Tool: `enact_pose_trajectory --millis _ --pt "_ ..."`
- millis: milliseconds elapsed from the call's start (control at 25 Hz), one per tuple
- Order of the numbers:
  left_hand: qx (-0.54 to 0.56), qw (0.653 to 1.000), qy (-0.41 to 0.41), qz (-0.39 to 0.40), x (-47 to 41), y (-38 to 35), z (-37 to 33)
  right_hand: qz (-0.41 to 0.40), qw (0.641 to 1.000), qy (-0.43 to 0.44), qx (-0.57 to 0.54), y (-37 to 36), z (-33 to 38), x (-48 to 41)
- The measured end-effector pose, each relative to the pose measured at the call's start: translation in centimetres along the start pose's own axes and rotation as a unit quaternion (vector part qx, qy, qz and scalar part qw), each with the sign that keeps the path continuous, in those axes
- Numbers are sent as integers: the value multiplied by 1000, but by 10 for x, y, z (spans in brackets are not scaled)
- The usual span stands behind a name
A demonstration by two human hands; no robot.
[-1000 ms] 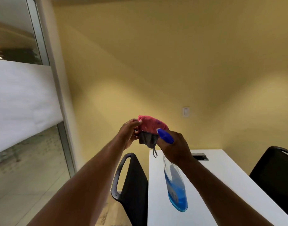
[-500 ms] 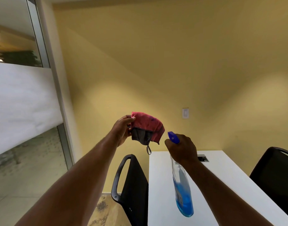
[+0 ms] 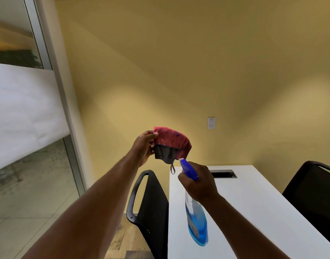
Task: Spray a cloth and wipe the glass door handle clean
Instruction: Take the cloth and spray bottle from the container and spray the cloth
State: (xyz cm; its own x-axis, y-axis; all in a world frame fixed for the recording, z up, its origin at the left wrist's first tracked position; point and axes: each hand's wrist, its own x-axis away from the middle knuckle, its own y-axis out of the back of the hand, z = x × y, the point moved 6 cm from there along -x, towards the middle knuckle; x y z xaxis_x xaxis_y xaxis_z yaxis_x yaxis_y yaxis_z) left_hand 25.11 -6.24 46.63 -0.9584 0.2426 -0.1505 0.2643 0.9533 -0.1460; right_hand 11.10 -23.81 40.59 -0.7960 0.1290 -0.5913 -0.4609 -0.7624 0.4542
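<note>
Since a moment ago my right hand point(image 3: 198, 182) has brought the clear spray bottle of blue liquid point(image 3: 196, 219) back up, its blue nozzle just beside the bunched pink-and-grey cloth point(image 3: 170, 145). My left hand point(image 3: 144, 147) pinches that cloth, raised above the white table point(image 3: 253, 212); my right grips the bottle's neck.

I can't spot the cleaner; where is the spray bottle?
Lower centre of the head view: the right hand holds the spray bottle over the white table, nozzle just below the cloth.
</note>
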Motion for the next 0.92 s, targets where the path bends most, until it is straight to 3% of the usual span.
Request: enact_pose_trajectory --millis 400,920 --pt "24 995 87 -41 35 21 103 21 984 -166 63 -25 -130 122" --pt "29 975 183 -123 120 75 212 116 956 -264 50 -50 -226 269"
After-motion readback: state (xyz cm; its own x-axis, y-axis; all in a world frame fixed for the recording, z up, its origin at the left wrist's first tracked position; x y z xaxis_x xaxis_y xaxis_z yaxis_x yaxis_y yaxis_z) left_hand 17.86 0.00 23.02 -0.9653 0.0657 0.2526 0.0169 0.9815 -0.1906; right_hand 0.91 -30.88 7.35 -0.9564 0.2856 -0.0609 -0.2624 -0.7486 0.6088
